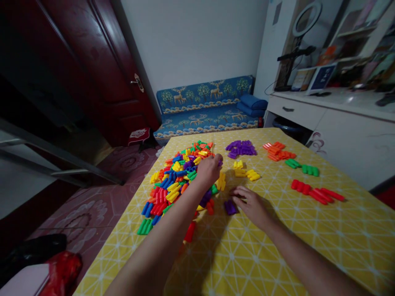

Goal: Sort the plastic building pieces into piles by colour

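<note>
My left hand is closed at the right edge of a mixed heap of plastic building pieces. A bit of a purple building piece shows at its fingertips. My right hand hovers low over the table, fingers loosely curved and apart, with nothing visible in them. Just left of its fingertips lies another purple building piece. Beyond my hands are a purple group and a smaller yellow group of the same pieces.
To the right on the yellow patterned tablecloth lie orange pieces, green pieces and red pieces. Behind the table stands a blue patterned sofa. A white cabinet is at the right, a dark red door at the left.
</note>
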Tool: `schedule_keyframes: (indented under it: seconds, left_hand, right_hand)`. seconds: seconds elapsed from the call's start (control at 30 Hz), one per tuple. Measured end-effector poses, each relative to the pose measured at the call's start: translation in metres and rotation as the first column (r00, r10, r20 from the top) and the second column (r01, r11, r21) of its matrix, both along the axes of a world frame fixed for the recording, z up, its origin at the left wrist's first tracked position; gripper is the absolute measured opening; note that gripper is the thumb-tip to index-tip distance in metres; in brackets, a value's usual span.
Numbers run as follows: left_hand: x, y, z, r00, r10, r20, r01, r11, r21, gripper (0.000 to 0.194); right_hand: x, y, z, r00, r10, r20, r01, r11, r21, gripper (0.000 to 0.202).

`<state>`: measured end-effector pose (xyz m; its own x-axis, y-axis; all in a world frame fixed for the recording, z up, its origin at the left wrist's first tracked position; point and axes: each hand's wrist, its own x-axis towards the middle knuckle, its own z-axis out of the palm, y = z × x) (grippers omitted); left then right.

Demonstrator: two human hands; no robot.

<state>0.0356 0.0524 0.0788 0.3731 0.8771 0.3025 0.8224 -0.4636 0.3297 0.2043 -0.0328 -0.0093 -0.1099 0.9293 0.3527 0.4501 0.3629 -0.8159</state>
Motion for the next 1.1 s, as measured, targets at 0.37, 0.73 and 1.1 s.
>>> schedule_keyframes:
  seconds: [0.37,0.73,1.1]
  left_hand:
    - [-0.019,-0.097,-0.031,0.289,0.421,0.860,0.870,0.259,-0.419,0.036]
    - [0.021,-0.068,-0.065,-0.121,0.534,0.837,0.624,0.696,-0.354,0.040]
    - [0.016,-0.053,-0.078,0.139,0.229,0.963,-0.100,0.971,-0.217,0.037]
  right_hand:
    - [0.000,-0.001,0.000,0.995,0.034,-0.090,-0.036,0.999,-0.026,0.014]
    - [0.006,0.005,-0.011,0.968,-0.107,-0.229,0.087,0.992,-0.096,0.025]
    - [0.004,0.010,-0.011,0.988,-0.144,0.052,0.141,0.989,0.044,0.034]
